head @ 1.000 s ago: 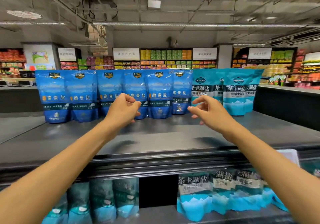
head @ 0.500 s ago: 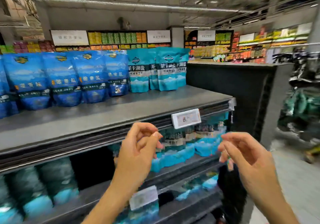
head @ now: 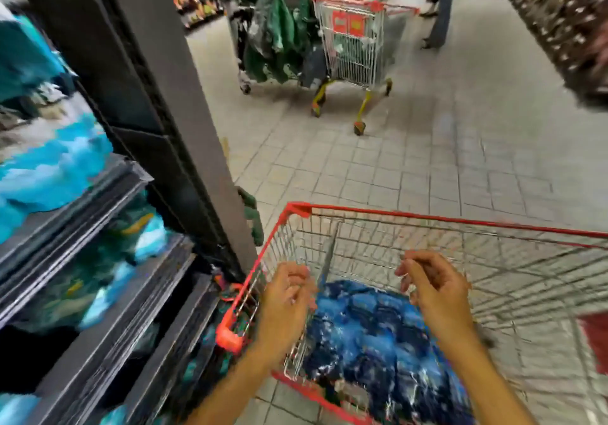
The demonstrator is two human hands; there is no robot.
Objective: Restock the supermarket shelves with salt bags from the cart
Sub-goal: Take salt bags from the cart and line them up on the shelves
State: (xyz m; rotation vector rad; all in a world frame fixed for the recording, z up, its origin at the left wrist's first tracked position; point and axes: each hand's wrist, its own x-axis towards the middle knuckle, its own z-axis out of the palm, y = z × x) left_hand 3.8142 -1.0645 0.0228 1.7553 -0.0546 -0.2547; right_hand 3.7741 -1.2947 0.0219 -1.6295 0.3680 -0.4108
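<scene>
1. Both hands hover over the cart [head: 289, 209], empty. The left hand [head: 286, 303] hangs with fingers loosely curled around nothing, above the cart's left wall. The right hand [head: 434, 296] is likewise slack and bare, over the middle of the basket.
2. The salt bags [head: 371, 335] lie piled in the cart bottom, dark blue, directly below and between the hands. The picture is smeared, so single bags cannot be told apart.
3. The step in hand looks like reaching down for the next load. Lower both hands straight into the pile rather than across the wire wall, which the left hand is close to.
4. Take bags from the top of the heap. Close the fingers round the body of a bag, not a thin edge; filled pouches probably sag and slip.
5. Lift clear of the red rim before turning left.
6. The shelves [head: 108, 214] stand just beside the cart on the left, with pale blue packs already on them. Carry the load over the cart's near-left corner.
7. A second cart [head: 355, 39] and a person stand well away down the aisle, out of the path.
</scene>
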